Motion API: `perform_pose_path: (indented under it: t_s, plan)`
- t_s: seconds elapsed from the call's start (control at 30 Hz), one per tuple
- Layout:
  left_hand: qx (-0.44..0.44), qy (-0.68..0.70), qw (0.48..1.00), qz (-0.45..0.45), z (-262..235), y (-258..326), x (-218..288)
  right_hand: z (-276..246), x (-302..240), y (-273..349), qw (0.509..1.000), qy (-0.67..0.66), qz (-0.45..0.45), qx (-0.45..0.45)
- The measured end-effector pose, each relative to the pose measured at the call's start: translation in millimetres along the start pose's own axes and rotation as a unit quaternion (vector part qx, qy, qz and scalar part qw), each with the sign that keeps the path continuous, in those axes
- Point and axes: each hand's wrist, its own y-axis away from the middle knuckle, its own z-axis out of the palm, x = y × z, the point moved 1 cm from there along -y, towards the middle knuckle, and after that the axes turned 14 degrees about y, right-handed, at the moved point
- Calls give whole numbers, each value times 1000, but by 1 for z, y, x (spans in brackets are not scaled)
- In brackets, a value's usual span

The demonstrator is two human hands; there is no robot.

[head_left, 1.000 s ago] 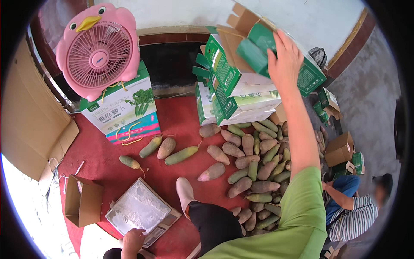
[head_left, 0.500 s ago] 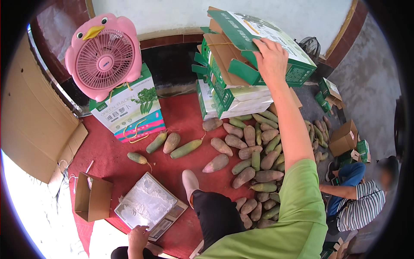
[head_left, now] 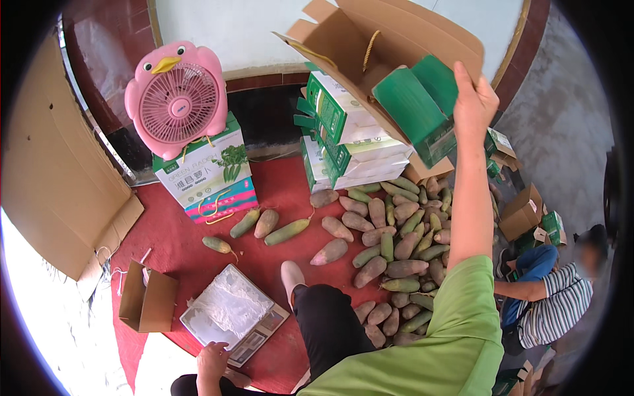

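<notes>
My right hand (head_left: 473,105) is raised high and grips the edge of an open cardboard box (head_left: 396,59), green outside and brown inside, with a string handle. The box hangs tilted above a stack of flat green-and-white cartons (head_left: 343,142). Below my right arm lies a heap of several green and purplish radishes (head_left: 396,247) on the red floor. My left hand (head_left: 211,362) is low at the bottom edge, resting against the near rim of a flat weighing scale (head_left: 231,310) with a white sheet on its tray. Its grip is hidden.
A pink bird-shaped fan (head_left: 177,99) stands on a printed carton (head_left: 205,175). Loose radishes (head_left: 267,224) lie beside it. A small open brown box (head_left: 148,297) and large cardboard sheets (head_left: 59,185) are at left. Another person in a striped shirt (head_left: 555,303) sits at right among small boxes.
My right hand has lifted the box off the stack and tipped it, so its brown inside now faces me. My left hand stays by the scale.
</notes>
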Motion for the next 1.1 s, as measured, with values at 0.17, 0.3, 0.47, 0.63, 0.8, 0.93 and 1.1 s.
perform_pose_path:
  t_s: [0.17, 0.3, 0.47, 0.63, 0.8, 0.93, 1.1]
  plan:
    - [15, 17, 1000, 10, -7, 16, -1, -41, -68, 17, 988, -139, 69, -14]
    - [96, 46, 992, 64, -18, 28, -1, -35, -104, 45, 955, -236, 113, -141]
    - [251, 147, 951, 100, -42, 43, 2, 9, -135, 115, 889, -276, 163, -327]
    - [474, 118, 863, 130, -66, 71, 9, 71, -154, 224, 793, -301, 164, -503]
    - [550, -54, 817, 166, -77, 104, 7, 112, -180, 334, 697, -334, 155, -616]
    - [390, -34, 915, 99, -71, 112, 3, 122, -192, 384, 622, -365, 160, -674]
    - [364, -66, 921, 126, -64, 102, 11, 156, -160, 428, 616, -384, 246, -642]
